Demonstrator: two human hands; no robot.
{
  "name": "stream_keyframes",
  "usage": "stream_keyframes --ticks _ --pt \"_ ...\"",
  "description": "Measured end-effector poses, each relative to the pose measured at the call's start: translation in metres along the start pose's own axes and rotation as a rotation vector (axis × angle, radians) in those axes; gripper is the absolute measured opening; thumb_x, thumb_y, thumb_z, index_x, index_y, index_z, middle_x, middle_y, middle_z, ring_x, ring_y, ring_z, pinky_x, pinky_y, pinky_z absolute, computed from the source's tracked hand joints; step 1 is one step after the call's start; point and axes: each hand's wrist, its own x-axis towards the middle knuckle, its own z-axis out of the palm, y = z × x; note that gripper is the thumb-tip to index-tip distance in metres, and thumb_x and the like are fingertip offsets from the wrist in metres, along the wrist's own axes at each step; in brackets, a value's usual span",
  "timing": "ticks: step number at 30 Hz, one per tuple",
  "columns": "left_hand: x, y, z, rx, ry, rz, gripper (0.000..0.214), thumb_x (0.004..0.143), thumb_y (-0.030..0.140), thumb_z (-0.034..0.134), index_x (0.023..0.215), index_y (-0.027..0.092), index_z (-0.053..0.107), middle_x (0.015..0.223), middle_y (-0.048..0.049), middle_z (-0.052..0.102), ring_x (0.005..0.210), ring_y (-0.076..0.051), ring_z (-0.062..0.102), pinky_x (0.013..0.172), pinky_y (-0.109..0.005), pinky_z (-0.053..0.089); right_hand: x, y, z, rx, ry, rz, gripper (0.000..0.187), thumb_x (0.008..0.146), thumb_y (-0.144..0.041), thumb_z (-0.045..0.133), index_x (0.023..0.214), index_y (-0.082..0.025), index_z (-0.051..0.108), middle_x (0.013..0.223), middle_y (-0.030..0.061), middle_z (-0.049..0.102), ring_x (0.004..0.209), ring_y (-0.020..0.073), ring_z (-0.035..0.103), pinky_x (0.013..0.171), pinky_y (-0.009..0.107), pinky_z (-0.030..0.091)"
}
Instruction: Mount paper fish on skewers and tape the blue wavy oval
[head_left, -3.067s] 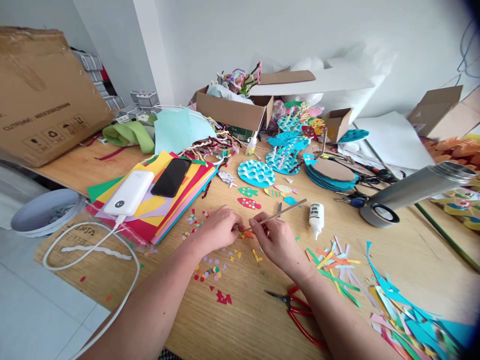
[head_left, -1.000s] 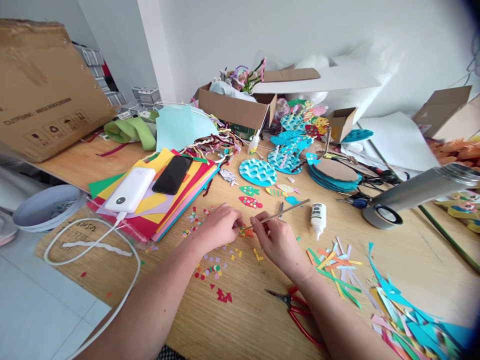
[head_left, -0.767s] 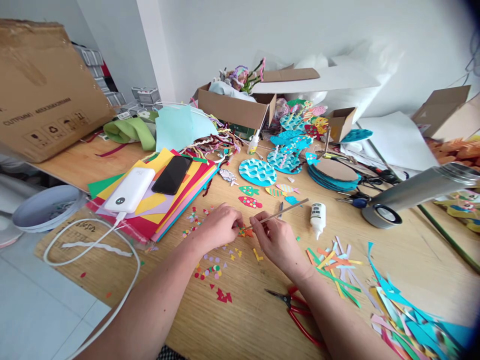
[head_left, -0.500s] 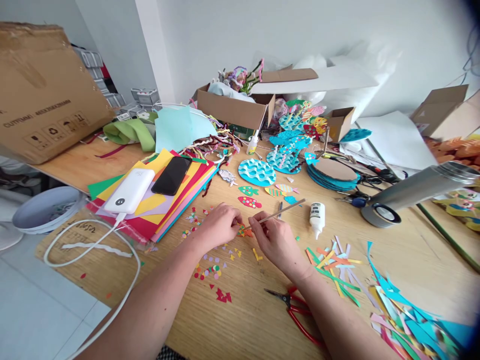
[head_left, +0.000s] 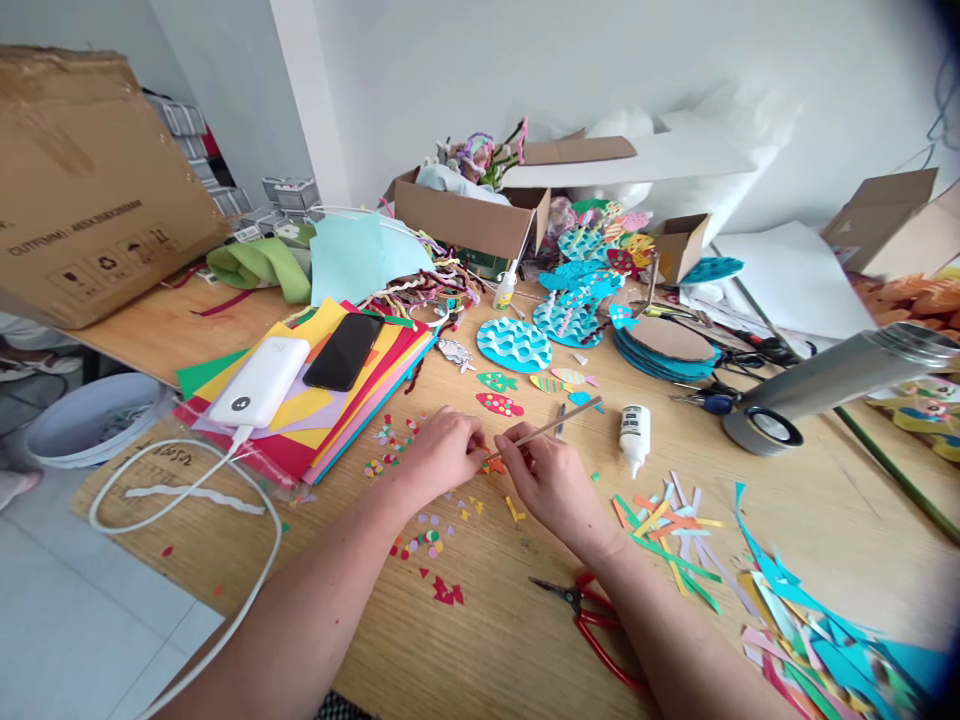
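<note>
Left hand (head_left: 442, 455): resting on the light wooden tabletop (head_left: 487, 640), fingers curled down onto a small orange paper cut-out (head_left: 493, 466); whether pinched or only pressed cannot be told.

Right hand (head_left: 544, 480): closed in a narrow pinch around a thin wooden stick (head_left: 551, 427), lower tip down at the cut-out, upper end slanting up and to the right.

Cut-out location: flat on the tabletop, between the two hands, partly hidden by the fingertips.

Surroundings:
- Scattered small coloured paper dots and scraps (head_left: 420, 540), beneath and beside the left wrist.
- Red-handled scissors (head_left: 592, 620), near the right forearm, handles partly covered by it.
- Small white glue bottle (head_left: 634, 437), lying just right of the stick's upper end.
- Decorated paper fish shapes (head_left: 499, 404), just beyond the hands.
- Loose coloured paper strips (head_left: 667, 530), right of the right hand.
- Stack of coloured paper sheets (head_left: 360, 400), left of the hands, carrying a white power bank (head_left: 259, 382) and a black phone (head_left: 343, 352).
- Silver metal cylinder (head_left: 832, 385), lying well apart at right.
</note>
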Motion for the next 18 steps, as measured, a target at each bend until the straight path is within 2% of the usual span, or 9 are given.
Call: stream_keyframes --ticks 11,18 --pt "0.0011 0.0000 0.0059 0.000 0.043 -0.031 0.004 0.076 0.022 0.062 0.076 0.018 0.064 0.071 -0.0023 0.065 0.078 -0.019 0.058 0.073 -0.030 0.044 -0.0003 -0.0008 -0.0027 0.047 -0.026 -0.002 0.031 0.094 -0.031 0.040 0.068 -0.020 0.051 0.070 0.0032 0.064 0.055 0.0123 0.054 0.055 0.024 0.036" --pt "0.0009 -0.0012 0.0077 -0.012 0.047 -0.021 0.003 0.075 0.021 0.062 0.075 0.018 0.063 0.071 -0.0023 0.065 0.078 -0.019 0.057 0.074 -0.030 0.043 0.0001 0.0026 -0.0035 0.104 0.042 -0.020 0.034 0.093 -0.030 0.043 0.060 -0.020 0.047 0.069 0.0028 0.064 0.056 0.0118 0.055 0.054 0.023 0.037"
